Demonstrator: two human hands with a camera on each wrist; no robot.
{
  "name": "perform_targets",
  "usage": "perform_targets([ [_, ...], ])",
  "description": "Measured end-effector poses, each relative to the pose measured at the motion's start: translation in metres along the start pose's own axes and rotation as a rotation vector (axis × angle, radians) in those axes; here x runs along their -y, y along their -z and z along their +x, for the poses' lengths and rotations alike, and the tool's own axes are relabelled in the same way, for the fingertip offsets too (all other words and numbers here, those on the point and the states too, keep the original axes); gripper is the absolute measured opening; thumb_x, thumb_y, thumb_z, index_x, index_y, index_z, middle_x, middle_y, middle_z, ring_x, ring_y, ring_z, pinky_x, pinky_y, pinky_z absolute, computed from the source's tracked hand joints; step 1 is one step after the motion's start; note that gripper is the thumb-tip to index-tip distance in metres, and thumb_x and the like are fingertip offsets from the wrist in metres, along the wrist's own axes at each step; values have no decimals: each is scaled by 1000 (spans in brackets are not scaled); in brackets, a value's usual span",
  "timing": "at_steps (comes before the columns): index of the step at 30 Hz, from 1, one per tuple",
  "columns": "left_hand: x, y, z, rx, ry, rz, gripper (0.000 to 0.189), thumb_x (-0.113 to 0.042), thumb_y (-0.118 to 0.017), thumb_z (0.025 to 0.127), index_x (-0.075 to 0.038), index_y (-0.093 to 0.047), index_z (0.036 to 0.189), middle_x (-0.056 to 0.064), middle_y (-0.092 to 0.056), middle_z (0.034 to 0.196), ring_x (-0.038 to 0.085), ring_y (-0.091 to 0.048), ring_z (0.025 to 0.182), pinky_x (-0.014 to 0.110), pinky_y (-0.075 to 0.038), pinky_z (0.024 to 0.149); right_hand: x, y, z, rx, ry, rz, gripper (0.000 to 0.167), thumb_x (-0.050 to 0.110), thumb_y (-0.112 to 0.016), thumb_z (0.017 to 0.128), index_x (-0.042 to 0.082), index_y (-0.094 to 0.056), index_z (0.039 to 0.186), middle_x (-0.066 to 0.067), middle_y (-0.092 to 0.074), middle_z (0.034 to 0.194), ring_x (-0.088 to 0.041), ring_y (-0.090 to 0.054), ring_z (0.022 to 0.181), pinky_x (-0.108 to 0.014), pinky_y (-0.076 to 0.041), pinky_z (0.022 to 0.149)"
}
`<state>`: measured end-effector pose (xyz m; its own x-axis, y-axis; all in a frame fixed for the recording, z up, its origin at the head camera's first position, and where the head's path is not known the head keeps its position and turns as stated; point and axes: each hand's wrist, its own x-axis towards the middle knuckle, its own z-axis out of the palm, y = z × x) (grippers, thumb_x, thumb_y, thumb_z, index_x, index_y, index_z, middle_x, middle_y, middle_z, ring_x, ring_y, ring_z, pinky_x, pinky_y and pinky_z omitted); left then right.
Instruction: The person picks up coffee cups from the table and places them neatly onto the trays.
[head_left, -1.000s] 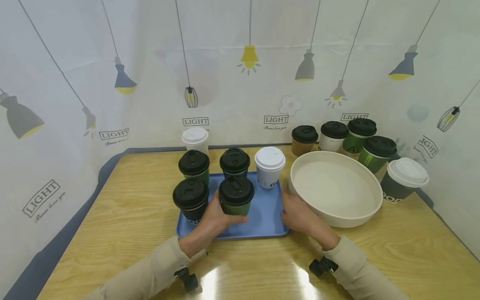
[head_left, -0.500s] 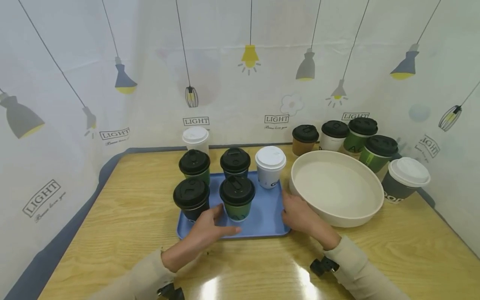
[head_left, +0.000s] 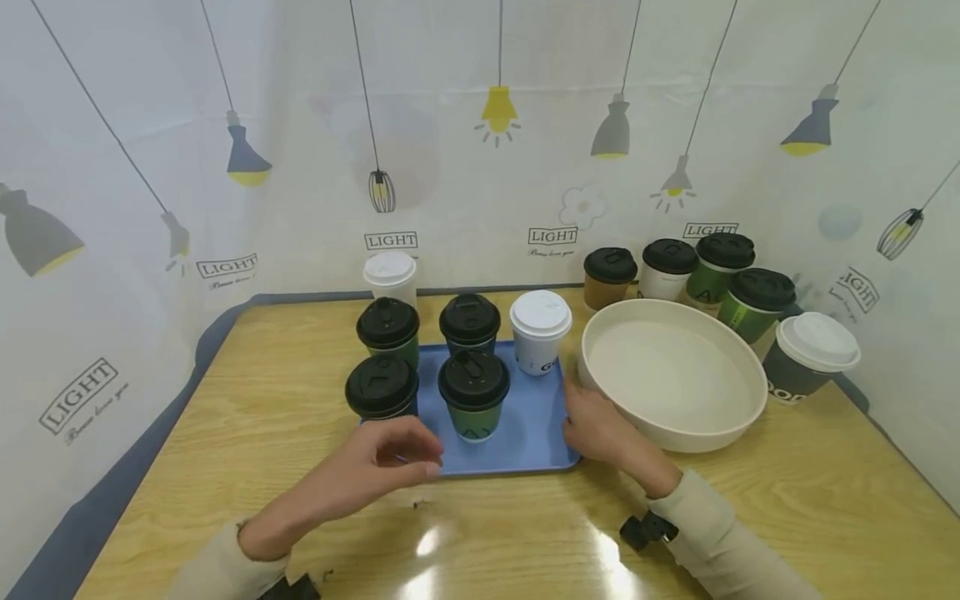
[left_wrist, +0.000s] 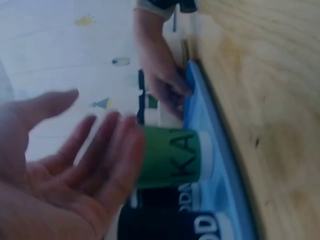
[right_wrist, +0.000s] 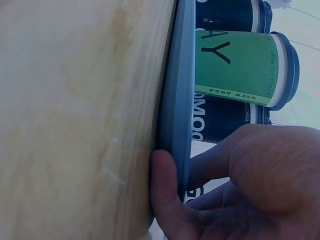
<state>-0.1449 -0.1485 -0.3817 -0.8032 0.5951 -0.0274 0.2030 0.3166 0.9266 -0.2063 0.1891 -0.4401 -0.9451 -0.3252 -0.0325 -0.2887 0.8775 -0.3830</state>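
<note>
My left hand (head_left: pixel 371 458) hovers over the front left edge of the blue tray (head_left: pixel 528 433), fingers loosely bent and holding nothing. Behind it on the tray stand a green cup with a black lid (head_left: pixel 476 396) and a dark cup with a black lid (head_left: pixel 382 388). Farther back are another green cup (head_left: pixel 388 329), a dark cup (head_left: pixel 470 323) and a white cup with a white lid (head_left: pixel 538 333). At the tray's right rim, my right hand (head_left: pixel 607 429) pinches the edge. Its thumb (right_wrist: pixel 165 180) shows against the tray's side in the right wrist view.
A round cream dish (head_left: pixel 675 375) stands right of the tray, close to my right hand. Several lidded cups line its far and right sides, among them a grey cup with a white lid (head_left: pixel 806 358). Another white-lidded cup (head_left: pixel 392 279) stands behind the tray's left corner.
My left hand has let go of the front green cup and drawn back toward the lower left. That cup now stands on the tray. The right hand has stayed at the tray's rim.
</note>
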Motion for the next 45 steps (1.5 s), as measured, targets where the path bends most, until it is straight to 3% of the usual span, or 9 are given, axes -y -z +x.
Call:
perform_targets([
  [4, -5, 18, -12, -65, -97, -56, 7, -11, -70, 97, -9, -68, 104, 5, -72, 95, 17, -69, 78, 35, -64, 66, 2, 1, 0, 5, 0, 7, 69, -1, -54, 88, -22, -30, 150, -40, -60, 131, -47, -66, 115, -55, -59, 92],
  [9, -1, 43, -19, -323, -231, -139, 10, 1, -61, 100, -7, -64, 96, -4, -66, 76, 18, -61, 62, 31, -58, 53, 1, 0, 1, -2, -2, 15, 69, -1, -53, 87, -21, -30, 150, -40, -61, 129, -48, -65, 116, -56, -59, 93],
  [15, 15, 69, -5, -661, -181, -257, 7, -11, -61, 103, -5, -65, 101, -2, -68, 81, 13, -65, 74, 24, -59, 58, 0, 0, 1, 24, -14, 21, 69, -1, -52, 89, -23, -27, 150, -41, -56, 137, -49, -62, 122, -57, -58, 98],
  [18, 27, 81, 9, -765, -155, -297, 9, -15, -65, 102, -8, -65, 108, -3, -71, 90, 11, -68, 83, 23, -61, 65, -1, 0, 0, 27, -15, 25, 69, 0, -52, 90, -23, -27, 150, -42, -54, 139, -49, -61, 123, -57, -57, 99],
  [21, 41, 93, 24, -826, -140, -314, 14, -16, -66, 101, -13, -64, 115, -4, -71, 99, 11, -69, 91, 23, -63, 73, -1, 0, 0, 27, -13, 27, 70, 0, -53, 90, -23, -26, 151, -41, -53, 140, -49, -61, 124, -57, -57, 100],
  [26, 61, 111, 53, -849, -72, -240, 27, -19, -67, 100, -16, -57, 125, -3, -65, 115, 9, -67, 102, 19, -61, 86, 0, -1, -1, 8, 5, 29, 70, -1, -53, 88, -23, -29, 149, -41, -56, 137, -49, -63, 121, -57, -58, 97],
  [30, 71, 123, 76, -819, -14, -153, 45, -24, -66, 101, -9, -49, 139, 6, -59, 132, 7, -62, 110, 19, -57, 93, -1, 0, -1, -7, 14, 19, 69, -1, -54, 88, -24, -30, 148, -41, -57, 135, -49, -64, 119, -56, -58, 96],
  [38, 88, 142, 114, -745, 91, -127, 73, -26, -67, 99, -9, -28, 158, 22, -40, 157, 36, -48, 141, 46, -46, 116, -3, 0, 0, 7, 15, 16, 69, 0, -53, 89, -24, -28, 149, -40, -53, 141, -49, -62, 122, -56, -57, 99],
  [45, 100, 153, 144, -698, 180, -112, 84, -21, -71, 96, -11, -20, 162, 23, -31, 165, 41, -42, 147, 51, -41, 122, -2, -1, -1, 8, 14, 32, 69, -1, -53, 89, -24, -29, 149, -41, -53, 141, -48, -62, 122, -56, -57, 99],
])
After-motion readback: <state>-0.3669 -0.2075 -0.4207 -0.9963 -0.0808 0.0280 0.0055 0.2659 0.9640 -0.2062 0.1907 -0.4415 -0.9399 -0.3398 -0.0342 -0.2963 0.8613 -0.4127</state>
